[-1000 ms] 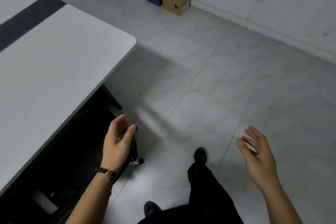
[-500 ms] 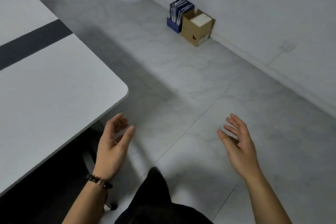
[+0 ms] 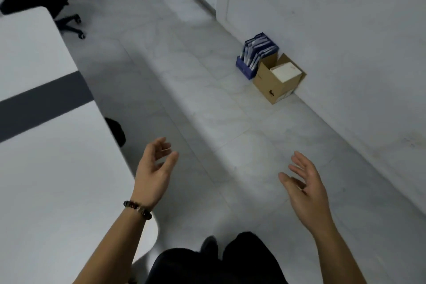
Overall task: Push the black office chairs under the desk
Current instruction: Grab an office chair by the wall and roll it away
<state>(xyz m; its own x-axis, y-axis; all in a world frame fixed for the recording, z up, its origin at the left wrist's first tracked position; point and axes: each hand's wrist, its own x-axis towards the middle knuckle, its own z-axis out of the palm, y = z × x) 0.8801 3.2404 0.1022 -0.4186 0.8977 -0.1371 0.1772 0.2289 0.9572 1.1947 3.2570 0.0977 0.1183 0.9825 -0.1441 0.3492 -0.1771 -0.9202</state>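
Observation:
A white desk (image 3: 41,168) with a dark grey stripe fills the left side. One black office chair (image 3: 34,0) stands at the far top left beyond the desk's end, its wheeled base out on the floor. A black rounded chair part (image 3: 116,130) pokes out from under the desk's right edge. My left hand (image 3: 156,168), with a bead bracelet on the wrist, hovers empty beside the desk edge, fingers apart. My right hand (image 3: 304,182) is held out over the floor, palm turned inward, holding nothing.
Against the right wall stand a blue file holder (image 3: 255,55) with papers and an open cardboard box (image 3: 276,80). Pale tiled floor (image 3: 207,99) runs between desk and wall. My dark trousers and a shoe (image 3: 209,244) show at the bottom.
The view has lifted and swung forward along the desk, so the far chair and more floor come into sight. Both hands stay raised, open and empty, and the dark space under the desk has dropped out of view.

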